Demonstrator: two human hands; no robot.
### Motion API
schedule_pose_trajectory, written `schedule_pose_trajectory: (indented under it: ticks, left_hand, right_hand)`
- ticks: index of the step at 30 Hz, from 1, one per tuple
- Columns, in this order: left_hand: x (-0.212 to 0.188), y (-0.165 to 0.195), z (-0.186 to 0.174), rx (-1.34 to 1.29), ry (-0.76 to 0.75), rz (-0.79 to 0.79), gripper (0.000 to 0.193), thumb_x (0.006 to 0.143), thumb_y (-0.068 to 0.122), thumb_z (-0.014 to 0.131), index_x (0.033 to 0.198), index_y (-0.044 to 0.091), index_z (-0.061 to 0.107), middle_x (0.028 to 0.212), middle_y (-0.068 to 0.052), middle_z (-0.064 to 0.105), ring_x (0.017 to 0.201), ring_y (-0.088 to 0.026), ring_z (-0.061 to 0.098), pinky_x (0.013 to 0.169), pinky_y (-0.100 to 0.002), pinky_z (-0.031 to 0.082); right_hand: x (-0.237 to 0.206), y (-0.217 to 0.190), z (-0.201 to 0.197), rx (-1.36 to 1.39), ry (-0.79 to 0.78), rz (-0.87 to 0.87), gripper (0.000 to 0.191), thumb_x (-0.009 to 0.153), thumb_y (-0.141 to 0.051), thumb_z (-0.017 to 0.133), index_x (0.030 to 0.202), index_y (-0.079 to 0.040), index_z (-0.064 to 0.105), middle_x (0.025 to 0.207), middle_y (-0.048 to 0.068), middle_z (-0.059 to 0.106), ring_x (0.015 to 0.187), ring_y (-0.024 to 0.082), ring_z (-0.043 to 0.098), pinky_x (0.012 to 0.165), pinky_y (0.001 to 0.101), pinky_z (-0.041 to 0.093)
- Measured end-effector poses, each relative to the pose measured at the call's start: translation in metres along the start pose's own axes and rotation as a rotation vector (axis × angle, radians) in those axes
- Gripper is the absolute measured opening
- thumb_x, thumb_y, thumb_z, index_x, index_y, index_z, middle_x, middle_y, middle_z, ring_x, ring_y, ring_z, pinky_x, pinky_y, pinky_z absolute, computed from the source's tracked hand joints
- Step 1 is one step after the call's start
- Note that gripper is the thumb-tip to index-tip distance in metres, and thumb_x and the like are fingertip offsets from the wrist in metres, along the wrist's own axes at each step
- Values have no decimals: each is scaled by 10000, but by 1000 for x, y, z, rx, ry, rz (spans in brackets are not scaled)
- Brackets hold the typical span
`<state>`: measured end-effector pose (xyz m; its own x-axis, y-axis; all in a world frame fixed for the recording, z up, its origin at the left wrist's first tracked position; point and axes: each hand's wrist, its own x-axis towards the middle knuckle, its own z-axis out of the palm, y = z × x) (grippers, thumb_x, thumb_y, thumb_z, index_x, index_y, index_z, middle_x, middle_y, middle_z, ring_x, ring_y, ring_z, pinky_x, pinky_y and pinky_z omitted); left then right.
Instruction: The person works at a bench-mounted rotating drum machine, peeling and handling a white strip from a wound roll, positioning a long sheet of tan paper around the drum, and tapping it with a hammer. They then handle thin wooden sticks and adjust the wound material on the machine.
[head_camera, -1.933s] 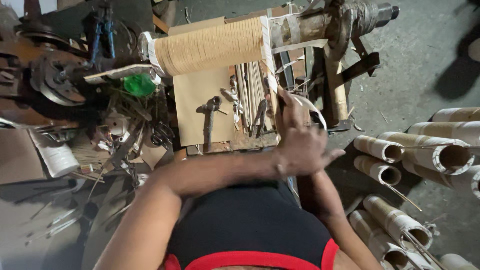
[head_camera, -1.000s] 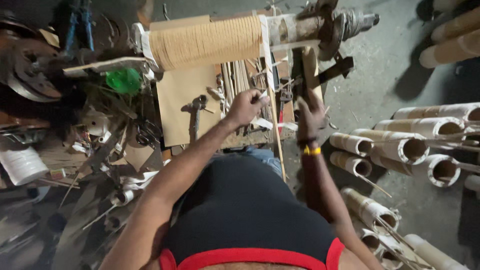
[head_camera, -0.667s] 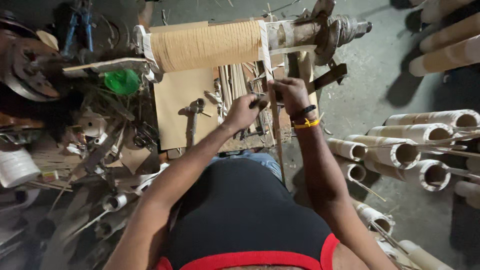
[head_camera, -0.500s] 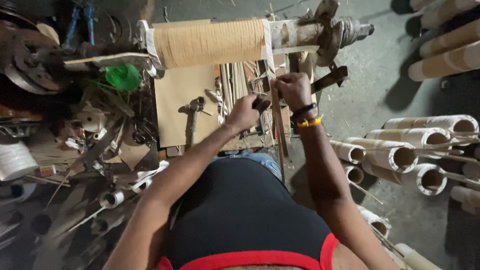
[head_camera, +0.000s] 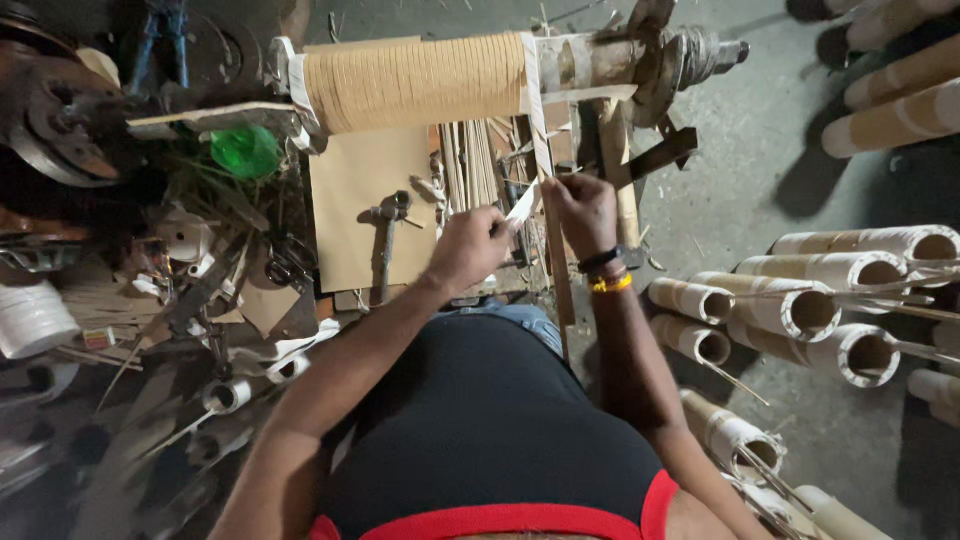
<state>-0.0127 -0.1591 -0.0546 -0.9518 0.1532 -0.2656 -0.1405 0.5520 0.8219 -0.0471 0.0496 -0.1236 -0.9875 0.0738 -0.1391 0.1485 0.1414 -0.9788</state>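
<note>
2 closed hands, left hand (head_camera: 468, 248) and right hand (head_camera: 583, 208), pinch a white strip (head_camera: 523, 205) running left-right between them.

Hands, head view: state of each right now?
Left hand: closed, pinching the lower end of a pale strip.
Right hand: closed on the same pale strip, which runs up to the wound roller.
</note>
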Motion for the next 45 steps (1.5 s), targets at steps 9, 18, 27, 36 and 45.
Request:
schedule_pose_trajectory:
  ticks: [9,18,27,36,45]
  left_hand:
    - [-20,16,-4,84,52,91,252,918,290,738,875,42,726,685,-170,701,607,-328,713,554,-432,537]
    - [-25,36,1,122,46,57,238,927,281,725,885,47,720,735,-176,716,689,-360,724,630,-451,560]
    - [-29,41,-1,150,62,33,200,912,238,717,901,38,717,735,-196,714,703,-369,728,624,-452,560]
    - [-35,47,-5,108,57,77,168,928,189,713,907,22,715,739,-184,720,679,-322,741,601,-413,565]
    - [-35,42,-5,113,27,2,204,947,226,713,894,30,718,710,-170,718,630,-287,739,571,-400,551]
  right_hand:
    - [-37,-6,-21,-92,-114,145,185,909,-193,755,952,-14,735,734,-12,706,602,45,613,512,216,497]
    - [-40,23,-23,912,-248,245,132,1075,-92,675,1002,16,694,873,-1,657,753,62,581,665,204,446]
    - [-47,37,-17,151,-95,108,183,976,-131,748,1035,41,762,828,-3,713,734,44,619,636,222,514]
    - [-60,30,-13,84,-111,165,284,992,-182,671,1207,0,711,852,-21,747,738,25,627,627,218,518]
    - [-64,28,-23,298,-152,231,208,972,-135,712,1082,34,762,767,5,691,640,55,591,545,219,449]
